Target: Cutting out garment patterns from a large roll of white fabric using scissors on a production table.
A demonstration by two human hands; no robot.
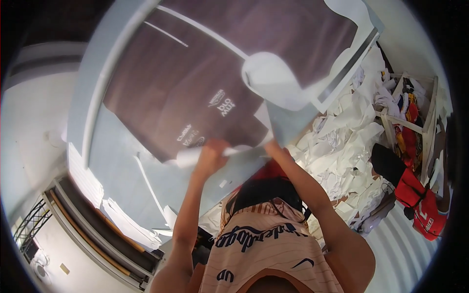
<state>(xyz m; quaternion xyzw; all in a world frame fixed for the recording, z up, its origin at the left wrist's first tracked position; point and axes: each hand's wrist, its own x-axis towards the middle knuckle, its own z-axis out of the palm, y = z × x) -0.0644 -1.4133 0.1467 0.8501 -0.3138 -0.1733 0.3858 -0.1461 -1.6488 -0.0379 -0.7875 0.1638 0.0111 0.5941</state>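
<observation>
Dark sheet (pixel 161 83): stacked white lettering (pixel 225 108), small white logos (pixel 187 136) nearby. Wearer's jersey (pixel 273 254): dark script (pixel 246 235), two-letter mark (pixel 225 276), curved tick mark (pixel 303 263). Red garment (pixel 415 198), right: white numeral (pixel 423 213) beside small lettering (pixel 429 224).

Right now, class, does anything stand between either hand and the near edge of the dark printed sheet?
Nothing visible does: the left hand is at the curled white edge of the printed sheet, and the right hand is at its near corner. Blur obscures the fingertips.

i see the bare left hand (pixel 213 153) curled, the bare right hand (pixel 276 149) near it, both bare forearms (pixel 189 207) reaching forward.
</observation>
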